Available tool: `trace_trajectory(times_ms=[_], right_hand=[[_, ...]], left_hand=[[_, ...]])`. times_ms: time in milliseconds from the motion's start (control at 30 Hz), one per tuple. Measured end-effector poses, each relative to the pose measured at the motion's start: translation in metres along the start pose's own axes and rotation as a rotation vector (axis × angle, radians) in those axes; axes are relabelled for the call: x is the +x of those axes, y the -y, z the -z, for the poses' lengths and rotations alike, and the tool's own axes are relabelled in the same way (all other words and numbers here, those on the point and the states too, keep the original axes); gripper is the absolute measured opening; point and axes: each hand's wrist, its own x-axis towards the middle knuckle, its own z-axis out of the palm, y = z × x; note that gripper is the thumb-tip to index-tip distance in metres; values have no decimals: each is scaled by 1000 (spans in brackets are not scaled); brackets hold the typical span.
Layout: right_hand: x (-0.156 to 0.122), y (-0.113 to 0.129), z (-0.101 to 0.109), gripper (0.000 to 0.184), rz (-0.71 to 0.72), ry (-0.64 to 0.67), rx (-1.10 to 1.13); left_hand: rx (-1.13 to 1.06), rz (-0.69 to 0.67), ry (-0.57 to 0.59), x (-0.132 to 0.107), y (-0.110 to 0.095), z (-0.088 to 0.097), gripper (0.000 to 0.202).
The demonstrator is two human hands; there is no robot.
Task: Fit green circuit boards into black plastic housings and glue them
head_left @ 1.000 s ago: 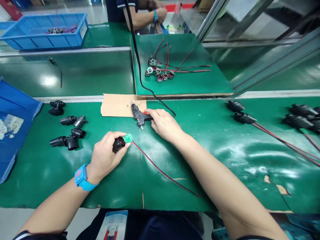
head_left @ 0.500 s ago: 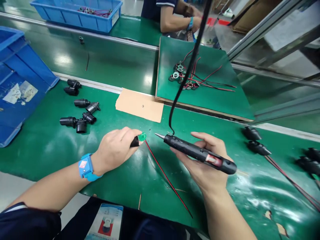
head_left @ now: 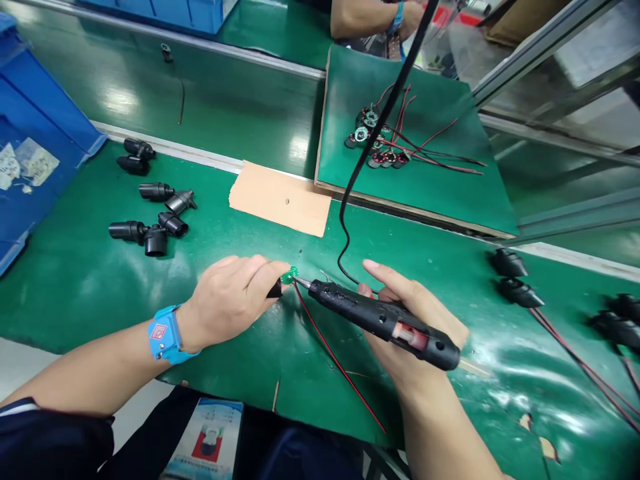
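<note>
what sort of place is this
Most likely a factory assembly workshop: what looks like a corded glue gun is held over a green workbench, wired parts lie clustered on a raised board, and a co-worker's arm shows beyond.

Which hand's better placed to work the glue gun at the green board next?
Probably the right hand: it grips the glue gun, nozzle at the green board. The left hand is busy holding the board and black part.

My glue gun [head_left: 357, 311]: black plastic, looks rough near its shiny metal nozzle [head_left: 303, 284]. My bench top [head_left: 90, 293]: smooth, glossy. Cardboard [head_left: 270, 200]: matt. Bin [head_left: 45, 113]: blue plastic.
</note>
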Motion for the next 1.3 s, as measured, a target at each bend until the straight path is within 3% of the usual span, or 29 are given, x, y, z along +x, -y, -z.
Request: trace_trajectory(times_ms=[233, 433, 767, 967, 1067, 1233, 1300], right_hand=[[-2, -4, 0, 39, 59, 37, -6], [-7, -6, -1, 36, -19, 70, 26], [-8, -12, 1, 39, 60, 95, 31], [-6, -18, 0, 34, 193, 156, -232], [4, -24, -12, 36, 165, 179, -228], [33, -45, -55, 43, 30, 423, -178], [41, -50, -67, 43, -7, 453, -133]], left_hand=[[-1, 9, -4, 0, 0, 1, 16], [-10, 19, 5, -1, -1, 1, 17], [-30, 33, -3, -3, 1, -1, 17], [-135, 39, -40, -4, 0, 1, 19], [-200, 68, -47, -7, 0, 0, 23], [-239, 98, -47, -12, 3, -5, 28], [-248, 109, -60, -13, 5, -6, 27]])
